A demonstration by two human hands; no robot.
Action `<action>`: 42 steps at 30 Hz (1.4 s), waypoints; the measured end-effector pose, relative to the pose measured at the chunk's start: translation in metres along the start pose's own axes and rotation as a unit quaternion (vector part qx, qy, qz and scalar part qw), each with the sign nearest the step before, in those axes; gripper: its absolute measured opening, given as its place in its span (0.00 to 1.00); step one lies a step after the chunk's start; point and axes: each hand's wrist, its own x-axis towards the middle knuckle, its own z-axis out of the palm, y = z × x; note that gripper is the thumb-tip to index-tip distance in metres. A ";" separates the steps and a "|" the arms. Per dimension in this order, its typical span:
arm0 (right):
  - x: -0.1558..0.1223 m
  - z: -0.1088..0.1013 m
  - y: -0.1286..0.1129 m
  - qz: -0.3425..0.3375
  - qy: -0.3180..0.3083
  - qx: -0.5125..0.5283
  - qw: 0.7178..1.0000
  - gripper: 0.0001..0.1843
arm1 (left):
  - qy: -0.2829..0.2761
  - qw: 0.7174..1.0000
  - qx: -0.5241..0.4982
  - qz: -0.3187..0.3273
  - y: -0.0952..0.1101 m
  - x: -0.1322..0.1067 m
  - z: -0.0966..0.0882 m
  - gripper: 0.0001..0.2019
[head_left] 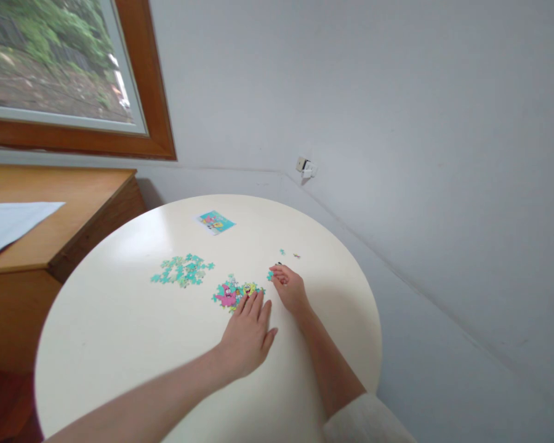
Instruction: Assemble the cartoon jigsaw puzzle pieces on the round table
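Note:
A partly joined jigsaw puzzle [229, 296] with a pink figure and a yellow one lies near the middle of the round table [133, 344]. Flat on its near edge rests my left hand [248, 332], fingers stretched out and covering part of it. Just to the right, my right hand [290, 288] pinches a teal puzzle piece [270, 275] between thumb and fingertips. A small dark bit shows behind those fingers, too small to make out. Beyond that hand lie two loose bits, a teal puzzle piece [282, 251] and a yellowish, dark one [297, 256].
Left of the joined part spreads a pile of loose teal and pale green pieces [184, 271]. A small picture card [216, 223] lies toward the far edge. A wooden cabinet [87, 209] stands at the left under a window; a plug [307, 169] sits in the wall behind.

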 end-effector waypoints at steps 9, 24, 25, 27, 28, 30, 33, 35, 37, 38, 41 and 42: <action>0.000 0.000 -0.002 -0.003 -0.002 -0.001 1.000 0.10 | 0.012 1.000 -0.005 -0.003 0.001 0.000 0.000 0.26; 0.000 0.001 -0.001 0.001 0.001 -0.005 1.000 0.10 | 0.011 1.000 -0.013 -0.005 0.000 0.000 0.002 0.26; 0.000 0.000 -0.001 0.001 0.001 -0.005 1.000 0.11 | 0.008 1.000 -0.012 -0.004 0.000 0.000 0.002 0.26; 0.000 0.000 -0.002 -0.001 0.000 -0.006 1.000 0.10 | 0.003 1.000 -0.010 -0.006 0.000 0.000 0.001 0.26; 0.000 0.000 -0.002 -0.002 0.000 -0.007 1.000 0.10 | 0.003 1.000 -0.009 -0.007 0.001 0.000 0.001 0.26; 0.000 0.000 -0.001 -0.004 0.000 -0.007 1.000 0.10 | 0.006 1.000 -0.009 -0.008 0.001 0.000 0.000 0.26; 0.000 0.000 0.000 -0.005 0.000 -0.004 1.000 0.10 | 0.006 1.000 -0.007 -0.008 0.001 0.000 0.000 0.26; 0.000 0.001 0.001 -0.003 0.000 -0.003 1.000 0.10 | 0.007 1.000 -0.004 -0.007 0.001 0.000 0.000 0.26; 0.000 0.001 0.002 -0.001 0.001 -0.001 1.000 0.10 | 0.012 1.000 -0.006 -0.005 0.001 -0.001 0.002 0.26; 0.000 0.001 0.002 0.001 0.001 0.000 1.000 0.10 | 0.015 1.000 -0.007 -0.004 0.000 -0.001 0.002 0.26; 0.000 0.001 0.001 0.003 0.003 0.000 1.000 0.09 | 0.020 1.000 -0.010 -0.004 0.000 -0.001 0.003 0.26; 0.000 0.001 0.001 0.003 0.003 -0.001 1.000 0.09 | 0.020 1.000 -0.010 -0.003 0.000 -0.001 0.003 0.26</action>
